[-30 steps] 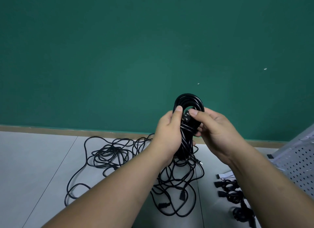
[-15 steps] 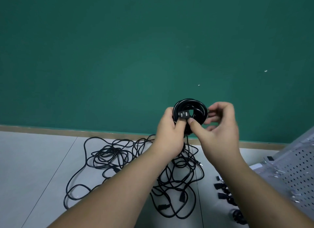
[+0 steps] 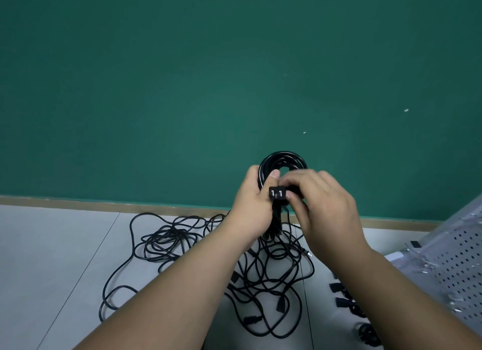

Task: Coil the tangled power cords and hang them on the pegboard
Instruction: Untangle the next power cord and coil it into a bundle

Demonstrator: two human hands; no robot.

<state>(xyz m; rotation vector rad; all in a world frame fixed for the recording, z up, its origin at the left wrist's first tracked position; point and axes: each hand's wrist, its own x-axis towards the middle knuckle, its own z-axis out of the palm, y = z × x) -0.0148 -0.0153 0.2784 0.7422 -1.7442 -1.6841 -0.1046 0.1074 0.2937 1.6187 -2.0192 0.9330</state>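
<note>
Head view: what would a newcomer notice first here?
Dead centre, against the green wall, the left hand grips a black coiled cord while the right hand pinches its plug. Below, a tangle of cords sprawls on the floor; a pegboard sits at the right edge.

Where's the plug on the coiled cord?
Head view, centre: black two-pronged plug, pinched by the right hand against the black coiled cord that the left hand grips.

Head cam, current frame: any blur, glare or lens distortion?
Head view: right hand pinching the black plug is motion-blurred, left hand gripping the coiled black power cord sharper; plug prongs glint; white perforated pegboard smeared at the edge; tan baseboard bows slightly from the wide lens; light even, shadows faint.
</note>
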